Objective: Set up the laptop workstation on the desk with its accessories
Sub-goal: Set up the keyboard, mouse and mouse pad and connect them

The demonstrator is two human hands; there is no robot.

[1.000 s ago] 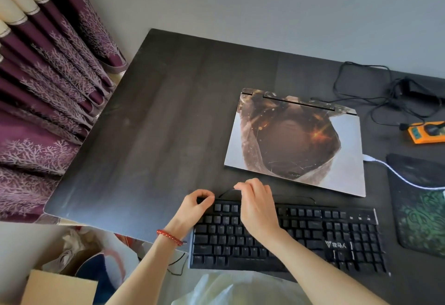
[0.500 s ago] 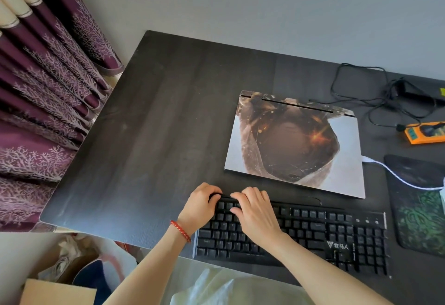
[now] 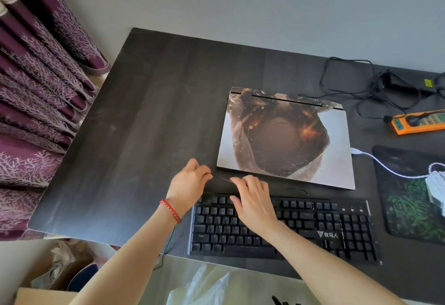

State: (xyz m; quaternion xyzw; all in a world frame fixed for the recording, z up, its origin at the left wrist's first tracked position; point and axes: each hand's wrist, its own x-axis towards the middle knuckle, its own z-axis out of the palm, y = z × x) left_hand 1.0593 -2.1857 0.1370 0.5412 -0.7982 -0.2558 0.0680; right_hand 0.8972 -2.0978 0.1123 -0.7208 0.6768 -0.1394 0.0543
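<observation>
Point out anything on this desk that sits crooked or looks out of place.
The black mechanical keyboard juts over the dark wooden desk's front edge. The closed laptop with the printed lid lies slightly rotated relative to the keyboard. Thin black cables sprawl tangled near the orange power strip.

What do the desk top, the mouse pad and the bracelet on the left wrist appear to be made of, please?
The desk top looks like dark wood or a wood-look laminate, matt with faint lengthwise grain. The mouse pad looks like soft cloth over rubber: it lies flat with rounded corners and a printed green pattern. The bracelet is a string of small glossy red beads; glass, stone or plastic cannot be told.
</observation>
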